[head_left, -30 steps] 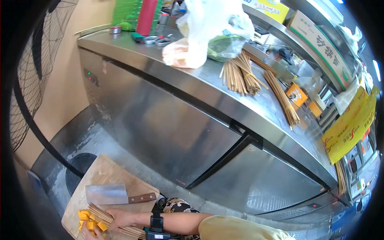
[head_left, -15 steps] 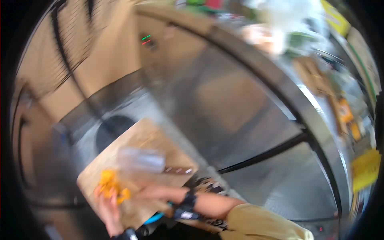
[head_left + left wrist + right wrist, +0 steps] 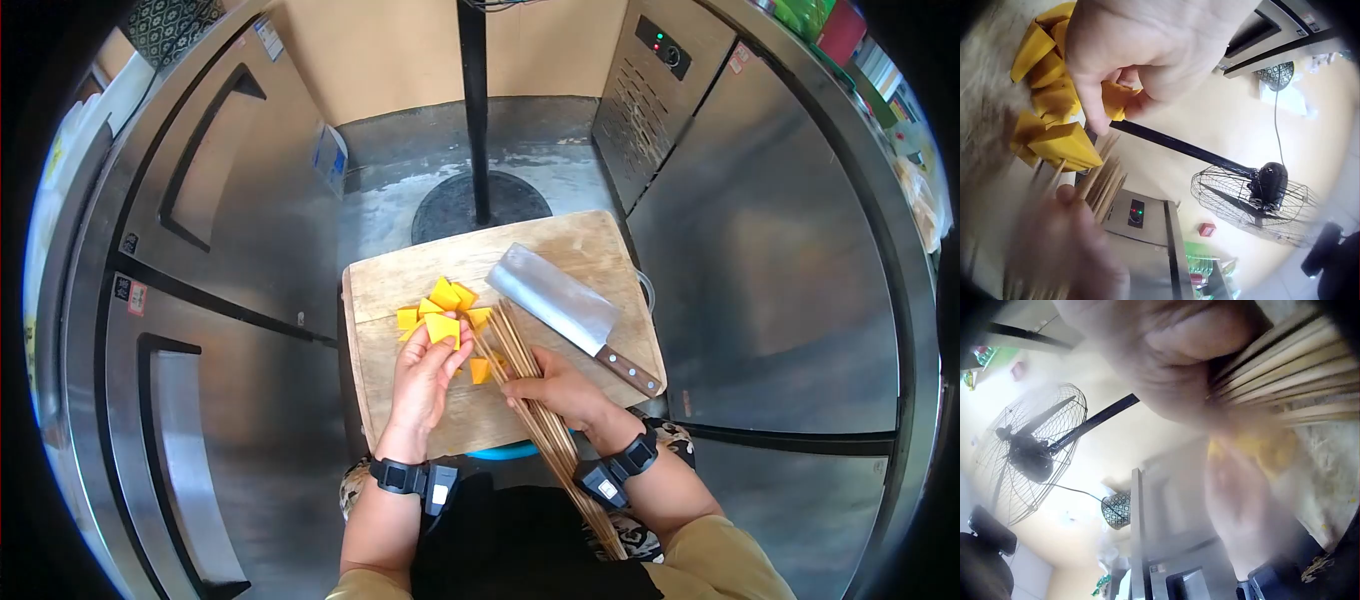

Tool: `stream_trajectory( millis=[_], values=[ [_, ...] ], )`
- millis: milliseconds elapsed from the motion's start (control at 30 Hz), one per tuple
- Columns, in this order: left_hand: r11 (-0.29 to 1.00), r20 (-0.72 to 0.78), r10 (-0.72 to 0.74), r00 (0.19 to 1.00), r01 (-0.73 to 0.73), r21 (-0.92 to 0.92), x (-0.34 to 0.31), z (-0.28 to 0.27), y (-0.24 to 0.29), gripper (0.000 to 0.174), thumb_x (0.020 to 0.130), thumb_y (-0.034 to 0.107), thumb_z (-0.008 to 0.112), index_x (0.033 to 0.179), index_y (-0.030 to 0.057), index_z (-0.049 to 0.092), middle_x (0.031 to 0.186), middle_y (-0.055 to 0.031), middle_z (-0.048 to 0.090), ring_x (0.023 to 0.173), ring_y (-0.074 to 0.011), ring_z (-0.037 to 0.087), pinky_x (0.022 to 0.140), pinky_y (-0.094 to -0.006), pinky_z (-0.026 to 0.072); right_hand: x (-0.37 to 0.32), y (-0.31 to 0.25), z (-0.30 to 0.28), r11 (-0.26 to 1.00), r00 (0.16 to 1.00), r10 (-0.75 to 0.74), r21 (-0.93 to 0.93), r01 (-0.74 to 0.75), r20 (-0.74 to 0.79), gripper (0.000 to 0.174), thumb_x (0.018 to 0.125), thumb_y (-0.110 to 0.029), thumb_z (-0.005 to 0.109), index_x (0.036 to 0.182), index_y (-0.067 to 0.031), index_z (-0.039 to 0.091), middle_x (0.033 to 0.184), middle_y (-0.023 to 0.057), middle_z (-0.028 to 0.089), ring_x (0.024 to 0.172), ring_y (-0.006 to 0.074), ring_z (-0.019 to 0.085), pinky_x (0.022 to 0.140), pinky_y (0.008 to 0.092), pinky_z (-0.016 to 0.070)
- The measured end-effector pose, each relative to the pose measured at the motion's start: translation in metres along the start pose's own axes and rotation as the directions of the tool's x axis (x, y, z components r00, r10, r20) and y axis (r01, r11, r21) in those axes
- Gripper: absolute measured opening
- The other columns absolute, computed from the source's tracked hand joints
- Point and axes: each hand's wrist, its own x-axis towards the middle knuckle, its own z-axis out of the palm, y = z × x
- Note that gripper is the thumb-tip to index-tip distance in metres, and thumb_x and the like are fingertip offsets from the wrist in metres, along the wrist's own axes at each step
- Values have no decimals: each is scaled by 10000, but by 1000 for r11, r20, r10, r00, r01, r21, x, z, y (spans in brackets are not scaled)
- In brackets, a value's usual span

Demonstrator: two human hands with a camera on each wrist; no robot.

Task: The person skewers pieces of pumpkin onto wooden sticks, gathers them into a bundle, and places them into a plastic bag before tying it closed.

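Note:
Between thumb and fingertips, my left hand (image 3: 422,385) pinches a yellow chunk (image 3: 442,332) that looks like pumpkin, held over the board. In the left wrist view that pumpkin chunk (image 3: 1117,100) shows between the fingers. My right hand (image 3: 565,388) grips a bundle of thin wooden skewers (image 3: 562,458), tips pointing away from the body. More pumpkin chunks (image 3: 443,294) are heaped on the wooden cutting board (image 3: 395,268) around the left fingers. One chunk (image 3: 1063,145) overlaps the skewer tips in the left wrist view.
A cleaver (image 3: 558,298) lies at the board's right side, its wooden handle toward the near right corner. Behind the board stands a fan's black pole on a round base (image 3: 430,212). Steel cabinets (image 3: 225,400) flank both sides. Something blue (image 3: 500,452) shows under the board's near edge.
The head view has swung left, bringing the board to the middle. The left hand, earlier at the heap, now holds a chunk up. The right hand keeps its grip on the skewers.

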Motion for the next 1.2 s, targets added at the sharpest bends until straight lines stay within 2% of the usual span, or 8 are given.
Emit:
stream_trajectory(
  millis=[200,500,667,767,867,967,1100,1200],
  values=[
    [993,48,-3,999,-2,117,-1,-1,-3,326,913,82,540,1233,50,488,1053,-60,590,966,-142,578,887,-288,480,-2,-5,5,996,997,-82,-40,82,8,273,777,-46,687,974,-18,500,778,42,584,679,108,587,584,225,463],
    [966,54,67,996,-79,247,-2,5,-1,338,903,31,532,1237,36,484,1079,-44,577,966,-124,570,874,-276,489,-8,-15,8,999,998,-42,-28,44,42,299,765,-57,722,945,-33,484,739,63,605,578,90,556,493,178,426],
    [926,71,144,987,-159,342,-2,8,2,315,893,-22,516,1203,31,517,1092,-37,571,991,-131,567,877,-266,486,-9,-15,5,995,997,-9,-94,17,79,276,782,-52,690,968,-31,487,754,36,583,641,94,570,536,206,442],
    [826,134,278,951,-308,473,1,3,-2,307,852,-85,522,1131,35,570,1077,-58,583,989,-154,577,864,-261,484,-8,-13,6,998,996,-19,-55,24,83,272,780,-33,694,950,-46,482,732,53,595,583,82,544,496,185,412],
    [527,236,426,874,-451,720,-3,6,2,330,794,-137,536,1062,42,604,1034,-96,595,972,-204,594,828,-275,486,-8,-11,7,999,996,-32,-38,35,84,273,779,-16,690,948,-55,479,721,58,598,556,74,528,480,175,397],
    [418,256,463,849,-464,781,-12,17,7,361,750,-163,539,1027,55,618,997,-124,594,955,-254,602,792,-297,486,-11,-15,7,998,994,-40,-38,44,102,246,787,-18,673,946,-46,488,728,43,582,597,85,544,507,193,416],
    [349,299,490,819,-499,793,-17,22,12,372,743,-155,548,1036,64,619,989,-130,596,934,-275,605,775,-312,486,-10,-10,5,998,991,-55,-24,58,123,236,790,-18,666,952,-43,495,736,35,573,612,90,548,515,202,421],
    [335,305,496,813,-503,796,-22,28,14,383,739,-155,542,1044,64,618,985,-132,595,930,-282,605,779,-321,486,-13,-12,9,999,991,-50,19,48,126,222,787,-23,682,925,-68,514,708,44,596,526,58,498,478,174,385]
  ],
)
